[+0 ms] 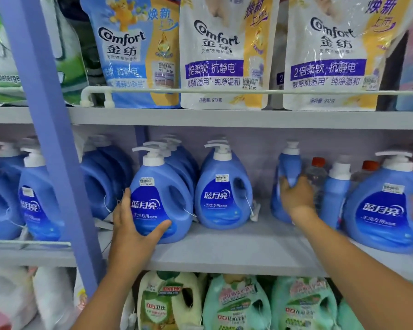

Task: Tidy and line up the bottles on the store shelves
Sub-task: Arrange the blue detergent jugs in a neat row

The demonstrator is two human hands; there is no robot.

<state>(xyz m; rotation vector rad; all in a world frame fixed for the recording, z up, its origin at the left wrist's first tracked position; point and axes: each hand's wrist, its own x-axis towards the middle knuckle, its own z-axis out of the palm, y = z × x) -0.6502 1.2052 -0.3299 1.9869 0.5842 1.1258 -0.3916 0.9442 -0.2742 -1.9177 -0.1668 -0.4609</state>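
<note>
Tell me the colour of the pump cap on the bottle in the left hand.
White, on the blue plastic detergent bottle; head view.

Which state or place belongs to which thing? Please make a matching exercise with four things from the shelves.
Things:
1. front pump bottle
2. side-on blue bottle
3. Comfort refill pouches
4. red-capped clear bottle

States or places:
A. stand on the top shelf behind a white rail
B. held by the left hand, label facing forward
C. stands at the back, right of the right hand
D. gripped by the right hand, turned narrow side out

Pairs: 1-B, 2-D, 3-A, 4-C
</note>
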